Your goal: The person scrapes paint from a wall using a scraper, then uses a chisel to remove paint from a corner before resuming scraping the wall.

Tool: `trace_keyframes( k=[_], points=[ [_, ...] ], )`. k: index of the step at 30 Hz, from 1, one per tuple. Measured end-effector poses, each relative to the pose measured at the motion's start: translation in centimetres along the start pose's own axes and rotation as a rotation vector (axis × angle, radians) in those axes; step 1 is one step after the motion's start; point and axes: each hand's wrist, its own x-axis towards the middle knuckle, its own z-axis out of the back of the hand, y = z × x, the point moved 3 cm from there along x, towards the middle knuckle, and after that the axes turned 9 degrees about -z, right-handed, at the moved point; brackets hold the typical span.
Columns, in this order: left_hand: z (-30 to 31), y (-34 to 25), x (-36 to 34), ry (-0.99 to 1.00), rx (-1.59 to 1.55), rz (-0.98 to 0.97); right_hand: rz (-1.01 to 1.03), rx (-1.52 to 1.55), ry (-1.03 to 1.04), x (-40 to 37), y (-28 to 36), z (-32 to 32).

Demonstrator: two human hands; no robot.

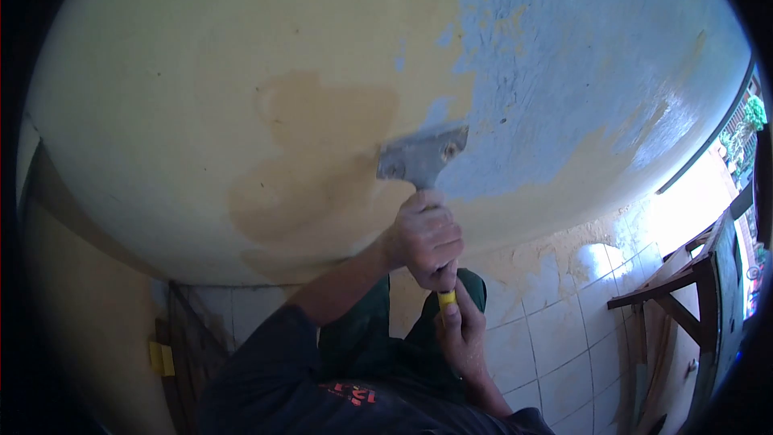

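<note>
A wide metal scraper (423, 155) lies against the wall, its blade at the border between cream paint (217, 24) and a bluish-grey area (555, 72). My left hand (427, 242) is wrapped around the upper part of the scraper's handle, just below the blade. Lower down, my right hand (463, 332) grips the yellow end of the same handle. To the left of the blade, a darker tan patch (338, 117) looks damp. The blade's edge is slightly blurred.
White floor tiles (555, 338) lie below the wall, with tan smears near its foot. A wooden bench or frame (700, 298) stands at the right, beside a bright opening. Dark wooden pieces and a yellow block (161, 359) are at the lower left.
</note>
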Motion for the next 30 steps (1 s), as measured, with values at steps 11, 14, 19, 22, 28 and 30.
trace_keyframes(
  k=[11,14,19,22,28,30],
  points=[
    [0.1,-0.1,-1.0,0.042,0.017,-0.037,-0.004,-0.034,0.005,-0.3,-1.2,-0.5],
    [0.1,-0.3,-0.9,0.035,0.013,-0.020,-0.017,-0.041,-0.012,-0.6,-0.6,-0.2],
    [0.6,-0.3,-1.1,0.061,0.009,0.000,0.019,-0.038,-0.004,-0.5,-1.3,-0.6],
    [0.3,-0.9,-1.0,0.056,0.023,0.009,-0.008,-0.070,-0.005,-0.6,-0.8,-0.2],
    [0.7,-0.3,-0.8,0.054,0.022,-0.013,0.022,-0.054,0.003,-0.3,-0.7,-0.6],
    [0.5,-0.5,-0.8,0.059,0.039,-0.008,0.016,-0.065,-0.003,-0.6,-0.7,-0.3]
  ],
)
